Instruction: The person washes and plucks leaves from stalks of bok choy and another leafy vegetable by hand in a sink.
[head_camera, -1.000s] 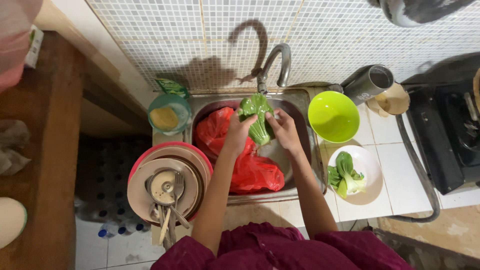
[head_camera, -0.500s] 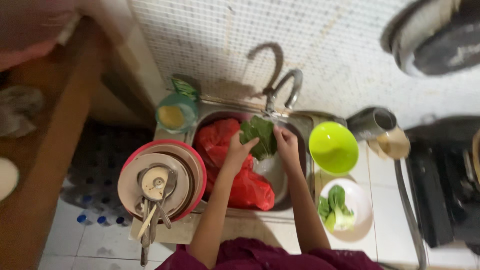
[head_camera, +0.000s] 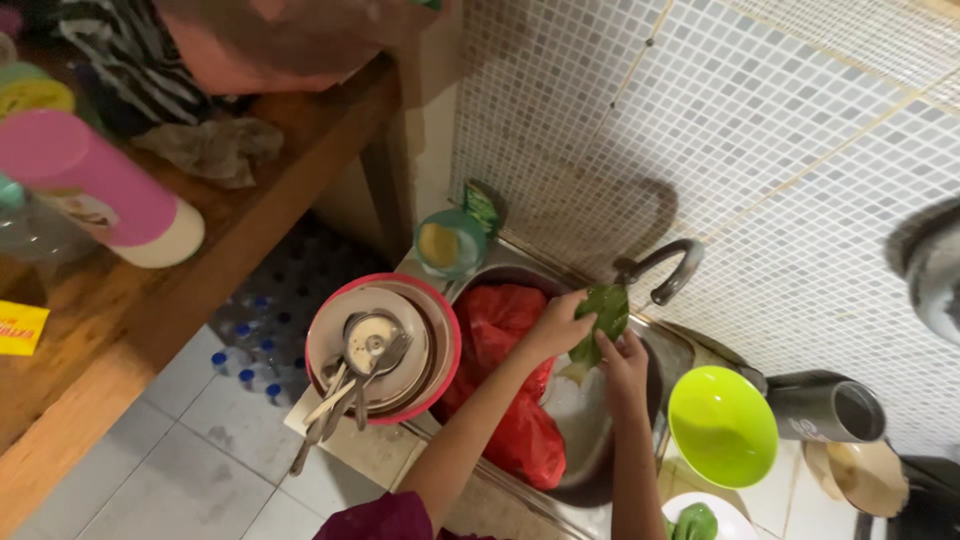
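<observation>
Over the metal sink (head_camera: 668, 352) both of my hands hold a green leafy vegetable (head_camera: 603, 318) just below the curved tap (head_camera: 664, 266). My left hand (head_camera: 557, 325) grips its left side and my right hand (head_camera: 624, 362) holds it from below on the right. A red plastic bag (head_camera: 508, 375) lies in the sink under my left forearm.
A red basin (head_camera: 441, 325) stacked with plates and cutlery stands left of the sink. A lime green bowl (head_camera: 720, 426), a steel cup (head_camera: 825, 410) and a white plate with greens (head_camera: 700, 520) are at the right. A teal cup (head_camera: 451, 243) stands behind. A wooden shelf (head_camera: 200, 270) runs along the left.
The view has swung to the right and tilted, so the sink now sits lower right. My hands stay on the leafy vegetable under the tap.
</observation>
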